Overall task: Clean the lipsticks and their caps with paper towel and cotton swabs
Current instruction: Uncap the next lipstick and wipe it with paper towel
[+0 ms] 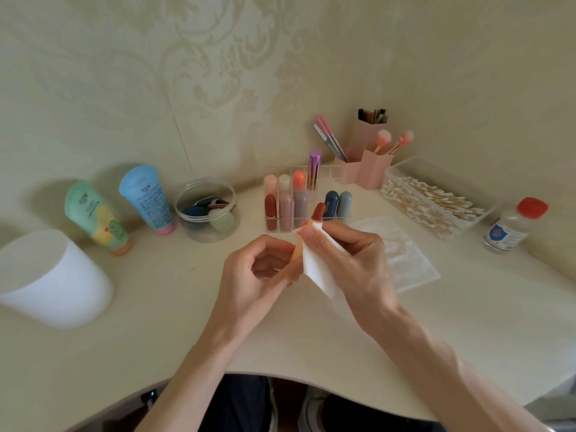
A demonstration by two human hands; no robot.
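The right hand [352, 260] curls its fingers round a smooth white paper towel [314, 268] wrapped on the lipstick [318, 212]. Its glossy red rounded tip shows just before the clear acrylic organizer [332, 172]. The left hand [255, 275] pinches the lipstick's peach lower end.

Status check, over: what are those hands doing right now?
Left hand pinches lipstick base. Right hand holds paper towel round it. Nothing blocking.

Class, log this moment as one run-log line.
step: lipstick wipe | left hand: holds lipstick base | right hand: grips paper towel round it
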